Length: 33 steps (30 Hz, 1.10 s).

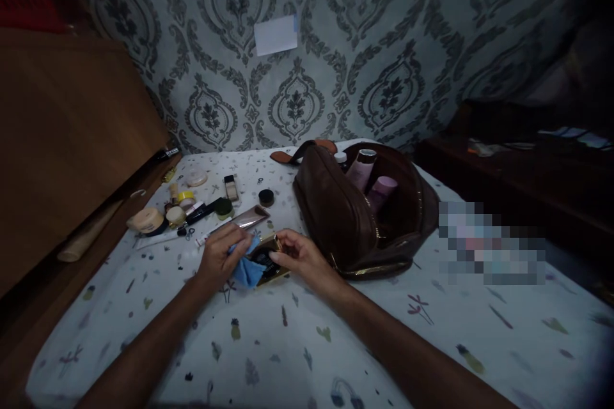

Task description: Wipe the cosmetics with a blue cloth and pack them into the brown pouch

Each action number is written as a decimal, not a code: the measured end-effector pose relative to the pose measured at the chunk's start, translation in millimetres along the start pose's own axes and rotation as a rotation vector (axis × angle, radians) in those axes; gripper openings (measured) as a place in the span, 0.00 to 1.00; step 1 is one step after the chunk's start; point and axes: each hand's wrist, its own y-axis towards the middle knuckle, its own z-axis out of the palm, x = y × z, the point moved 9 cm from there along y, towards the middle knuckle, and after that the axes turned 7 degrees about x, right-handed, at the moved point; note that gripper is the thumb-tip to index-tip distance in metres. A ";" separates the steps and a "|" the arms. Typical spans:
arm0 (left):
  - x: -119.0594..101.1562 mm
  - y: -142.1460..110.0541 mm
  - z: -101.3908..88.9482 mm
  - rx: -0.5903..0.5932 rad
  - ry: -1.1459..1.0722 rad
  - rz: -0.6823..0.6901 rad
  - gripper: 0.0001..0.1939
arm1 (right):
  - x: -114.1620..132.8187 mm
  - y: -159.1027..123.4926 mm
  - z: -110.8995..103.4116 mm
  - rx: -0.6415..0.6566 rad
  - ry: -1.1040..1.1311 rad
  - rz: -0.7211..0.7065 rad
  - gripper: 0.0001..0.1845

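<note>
My left hand (pixel 221 254) is closed on a blue cloth (pixel 246 268) and presses it against a small gold-edged compact case (pixel 268 264) lying on the bed. Gripping the case's right edge with fingers curled round it is my right hand (pixel 300 254). Just right of my hands stands an open brown leather toiletry bag (pixel 336 217) with pink bottles (pixel 381 192) upright inside.
Several cosmetics lie on the floral sheet (pixel 288 345) at left: a rose-gold tube (pixel 242 220), round jars (pixel 146 220), a small bottle (pixel 231 187). A wooden headboard (pixel 62 140) runs along the left. Patterned wallpaper is behind, dark furniture (pixel 518 166) at right.
</note>
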 end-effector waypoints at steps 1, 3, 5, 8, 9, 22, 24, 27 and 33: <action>-0.5 0.0 -1.4 -0.016 0.016 0.000 0.19 | 0.4 0.0 -1.0 -0.015 0.001 -0.004 0.20; -0.4 0.2 -3.7 -0.037 0.028 -0.004 0.19 | 0.1 -0.3 -2.3 -0.041 0.017 -0.002 0.20; 1.4 0.2 -5.4 -0.051 0.013 -0.008 0.18 | -2.0 -0.8 -2.8 -0.059 0.061 0.017 0.21; 5.4 -0.4 -4.6 -0.042 -0.039 0.022 0.19 | -5.1 -2.5 -4.7 -0.109 0.137 0.051 0.22; 6.7 -0.6 -2.9 -0.027 -0.057 0.044 0.22 | -5.4 -3.1 -5.3 -0.124 0.163 0.056 0.22; 17.3 -1.5 14.9 0.121 -0.127 0.007 0.42 | -16.4 -4.8 -12.6 -0.259 0.447 0.082 0.21; 18.8 0.5 10.2 0.082 -0.183 -0.027 0.36 | -18.1 -5.1 -9.5 -0.237 0.476 0.108 0.25; 25.7 2.5 4.8 0.033 -0.281 -0.133 0.29 | -17.6 -4.6 -1.7 -0.160 0.475 0.146 0.25; 48.1 -5.1 2.8 -0.096 -0.526 -0.369 0.24 | -19.6 -7.5 -3.9 -0.214 0.592 0.184 0.20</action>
